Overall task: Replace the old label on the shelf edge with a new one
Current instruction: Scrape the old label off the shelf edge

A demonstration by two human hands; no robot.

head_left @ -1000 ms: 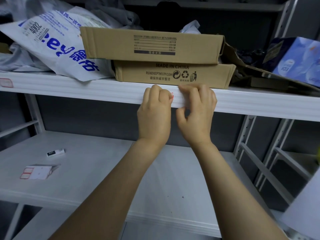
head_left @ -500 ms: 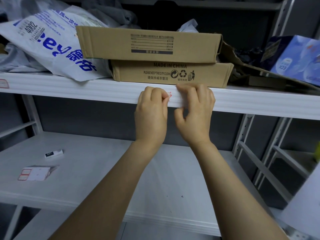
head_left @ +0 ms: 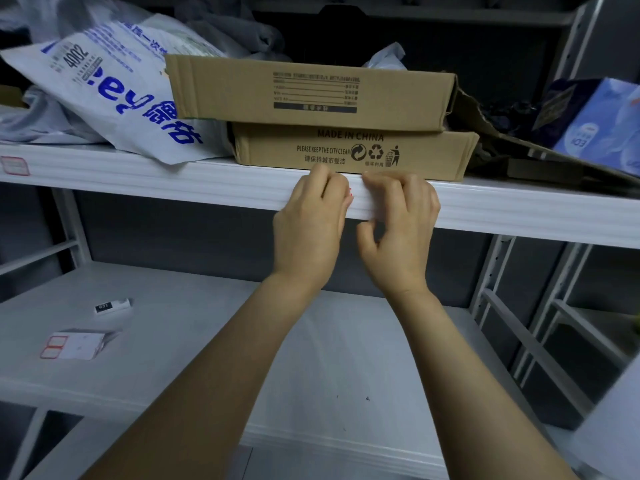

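Upper shelf edge [head_left: 173, 181]: white ribbed strip running the full width, the work surface of this entry. Lower shelf [head_left: 214, 358]: grey board, serving as a lay-down place for supplies within reach. Courier bag [head_left: 114, 91] and two stacked cardboard boxes [head_left: 311, 88]: stock on the upper shelf, the lower box flush with the front lip just above the hands. Left hand [head_left: 308, 230]: knuckles toward the camera, fingers curled close together, tips at the strip; judged to be pinching the label's left end to lift or seat it. Right hand [head_left: 401, 233]: fingers bent and pressed side by side on the strip, thumb hooked free below, probably steadying the other end; whether it grips anything cannot be told. Label sheet [head_left: 72, 345]: red-bordered blanks, lying at the left of the lower shelf, well apart from the hands. Label [head_left: 350, 195]: only a red sliver shows between the two hands on the strip; old or new cannot be told.
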